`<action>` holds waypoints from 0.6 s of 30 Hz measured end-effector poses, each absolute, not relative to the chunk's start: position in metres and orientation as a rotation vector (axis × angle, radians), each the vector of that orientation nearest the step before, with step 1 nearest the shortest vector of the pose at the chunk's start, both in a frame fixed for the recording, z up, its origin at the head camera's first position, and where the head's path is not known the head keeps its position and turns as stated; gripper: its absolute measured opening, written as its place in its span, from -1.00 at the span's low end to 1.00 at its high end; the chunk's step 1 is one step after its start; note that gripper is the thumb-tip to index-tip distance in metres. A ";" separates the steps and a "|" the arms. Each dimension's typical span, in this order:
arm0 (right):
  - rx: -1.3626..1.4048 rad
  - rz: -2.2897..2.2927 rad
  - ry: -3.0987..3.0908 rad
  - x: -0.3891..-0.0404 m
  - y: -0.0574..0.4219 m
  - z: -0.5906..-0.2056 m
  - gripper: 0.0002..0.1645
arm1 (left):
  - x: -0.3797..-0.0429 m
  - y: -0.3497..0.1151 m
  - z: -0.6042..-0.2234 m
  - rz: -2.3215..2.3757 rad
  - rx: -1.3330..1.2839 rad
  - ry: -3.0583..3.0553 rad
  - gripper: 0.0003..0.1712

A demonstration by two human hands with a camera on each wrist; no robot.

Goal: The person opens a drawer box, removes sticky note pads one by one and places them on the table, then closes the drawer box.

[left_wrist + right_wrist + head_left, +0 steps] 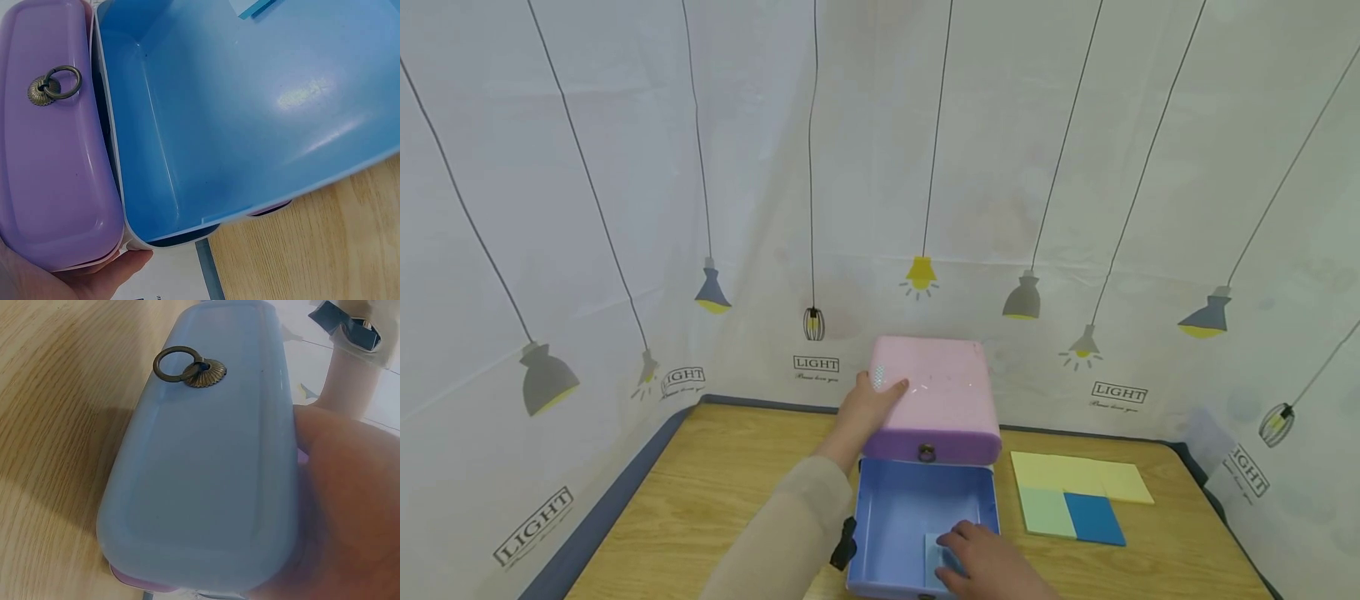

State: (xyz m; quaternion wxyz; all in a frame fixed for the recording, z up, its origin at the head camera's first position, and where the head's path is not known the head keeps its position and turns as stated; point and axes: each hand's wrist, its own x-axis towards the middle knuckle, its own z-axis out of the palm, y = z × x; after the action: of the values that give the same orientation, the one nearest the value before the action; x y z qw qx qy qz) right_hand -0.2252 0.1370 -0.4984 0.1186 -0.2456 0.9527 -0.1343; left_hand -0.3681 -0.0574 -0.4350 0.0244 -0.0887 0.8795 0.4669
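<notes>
A pink storage box [936,387] stands against the back wall. Its purple upper drawer [53,144] is closed, and its blue lower drawer [917,492] is pulled out toward me. My left hand [871,406] rests on the box's left edge, thumb over the top and the other fingers along the side. Inside the blue drawer, near its front right, my right hand [985,558] reaches over a light blue sticky note pad [932,558], fingertips and thumb at its edges. Only a corner of that pad shows in the left wrist view; the right wrist view shows the drawer's front [206,450].
On the wooden table [730,467], right of the drawer, lie yellow sticky notes [1075,473], a pale green pad [1047,512] and a dark blue pad [1096,518]. A black wrist strap [844,546] shows left of the drawer. A lamp-printed wall sheet [880,183] stands behind.
</notes>
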 end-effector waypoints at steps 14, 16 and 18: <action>-0.815 -0.478 2.821 -0.223 0.143 -0.496 -0.55 | -0.367 -0.058 -0.433 1.451 -0.281 2.701 0.12; -0.845 -0.480 2.838 -0.221 0.143 -0.496 -0.57 | -0.368 -0.058 -0.434 1.451 -0.281 2.699 0.13; -0.877 -0.486 2.855 -0.220 0.144 -0.495 -0.59 | -0.368 -0.058 -0.434 1.451 -0.283 2.696 0.13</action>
State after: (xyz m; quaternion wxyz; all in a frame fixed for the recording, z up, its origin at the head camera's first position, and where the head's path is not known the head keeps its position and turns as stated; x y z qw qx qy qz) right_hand -0.2199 0.1443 -0.4952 0.0578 -0.2895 0.9419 -0.1603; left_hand -0.3679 -0.0579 -0.4341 0.0333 -0.0920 0.8764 0.4716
